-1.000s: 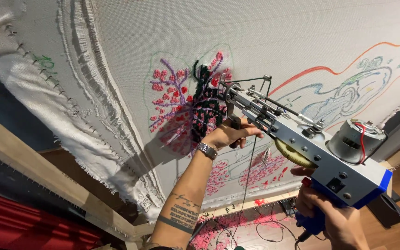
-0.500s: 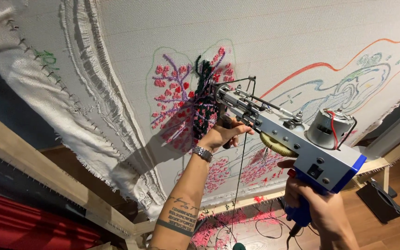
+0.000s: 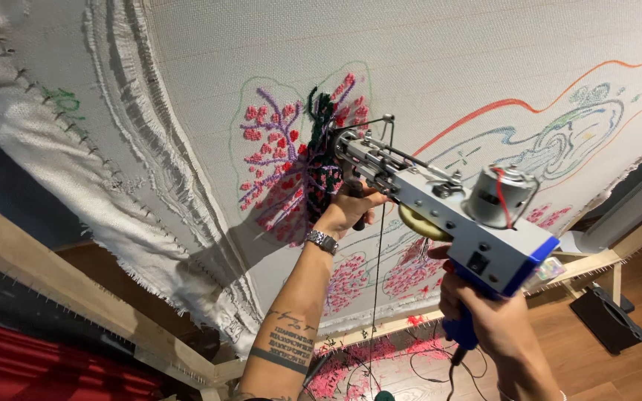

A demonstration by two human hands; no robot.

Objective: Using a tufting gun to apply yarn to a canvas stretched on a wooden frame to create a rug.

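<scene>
The right hand (image 3: 488, 323) sits nearest, fingers wrapped tight around the blue grip of the tufting gun (image 3: 447, 204), whose grey body carries a silver motor on top. Further up, the left hand (image 3: 351, 210), with a metal watch (image 3: 322, 240) at its wrist, is closed around the gun's front handle. The gun's tip touches the white stretched cloth (image 3: 447, 59) at a dark green patch amid pink and purple tufts (image 3: 276, 160). The wooden frame (image 3: 53, 278) runs along the cloth's edge

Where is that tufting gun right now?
In the head view, the tufting gun sits right of centre, its tip against the stretched cloth at the dark yarn patch, left hand under the front, right hand on the blue handle.
</scene>
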